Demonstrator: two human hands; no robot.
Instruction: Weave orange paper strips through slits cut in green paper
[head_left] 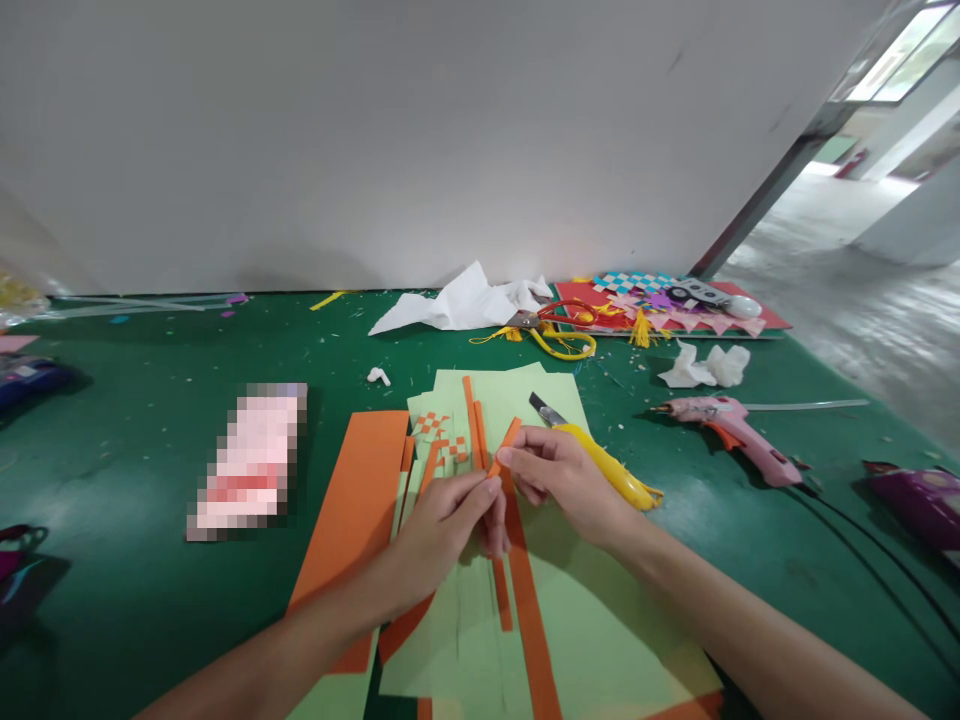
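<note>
Both hands meet over light green paper sheets (600,610) on a green table. A short orange paper strip (513,432) is pinched between them. My left hand (457,510) has thumb and finger closed on its lower end. My right hand (551,465) grips the strip a little higher, from the right. Longer orange strips (529,620) lie under and around the hands. Small orange-and-white checkered woven pieces (432,425) rest just beyond my left hand. A wide orange sheet (360,500) lies to the left. Beside my right hand is a yellow utility knife (607,468) with its blade out.
A pink glue gun (739,430) with a cable lies at the right. Scissors (559,325), white tissue (457,300) and a red sheet (772,318) with craft pieces are along the wall. A white earbud (379,376) and a blurred-out pink object (251,460) lie to the left.
</note>
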